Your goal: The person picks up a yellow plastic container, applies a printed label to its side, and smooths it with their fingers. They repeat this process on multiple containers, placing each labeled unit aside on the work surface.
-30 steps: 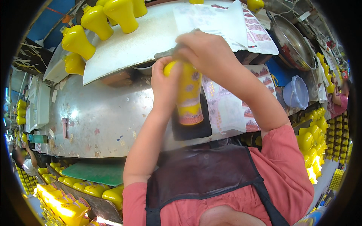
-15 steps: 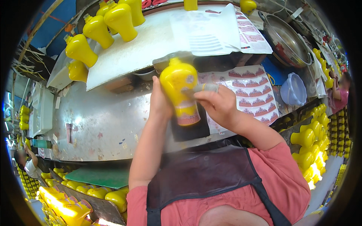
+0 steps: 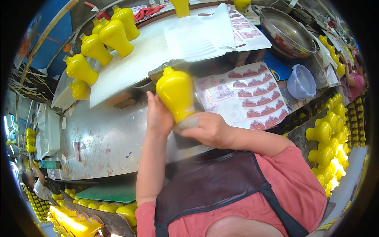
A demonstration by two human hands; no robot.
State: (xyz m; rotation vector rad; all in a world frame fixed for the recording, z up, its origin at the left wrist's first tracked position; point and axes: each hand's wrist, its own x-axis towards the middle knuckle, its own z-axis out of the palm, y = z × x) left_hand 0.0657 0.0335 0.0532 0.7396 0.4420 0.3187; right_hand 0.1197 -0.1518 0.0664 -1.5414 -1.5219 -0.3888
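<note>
A glossy yellow bottle (image 3: 174,93), wide at the shoulder and narrow toward its base, lies with its neck pointing away from me on a dark rest. My left hand (image 3: 159,114) holds it from the left side, thumb up along the bottle and fingers partly hidden behind it. My right hand (image 3: 211,128) is closed near the base, around a small grey tool (image 3: 188,123) pressed against the bottle's lower part; the tool's exact kind is blurred. A strip of pink print shows near the bottle's right lower edge.
Sheets of red-and-purple printed decals (image 3: 252,96) lie to the right, beside a lavender bucket (image 3: 301,82) and a large metal pan (image 3: 288,31). Several yellow bottles (image 3: 116,37) stand on the white raised board (image 3: 148,47). More bottles fill racks on both sides; other people work at the edges.
The bottle has turned, so its patterned side faces away and plain yellow shows. My right hand with the grey tool has moved down to the base. My view has shifted slightly.
</note>
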